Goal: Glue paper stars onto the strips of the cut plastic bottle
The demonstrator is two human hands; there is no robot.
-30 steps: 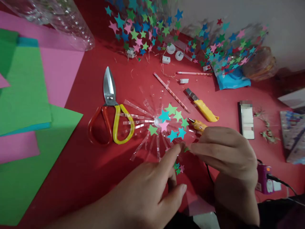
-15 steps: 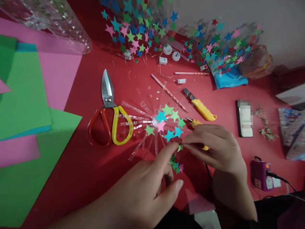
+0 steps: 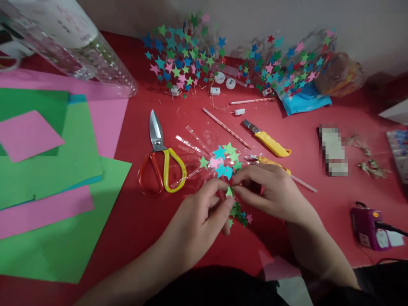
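table, red, carries a fan of clear strips; seven o'clock of these, left hand is curled, its hold unclear; at four o'clock, right hand pinches a green star, at five o'clock between both hands.

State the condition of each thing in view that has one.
Right hand, pinched at light green star.
Left hand, curled beside that star.
Clear strips, fanned out.
Scissors, blades closed.
Glue gun, lying down, partly hidden.
Utility knife, lying; blade unclear.
Pencils, lying flat.
Phone, lying; screen pixelated.
Purple power adapter, orange light on.
Paper sheets, overlapping.
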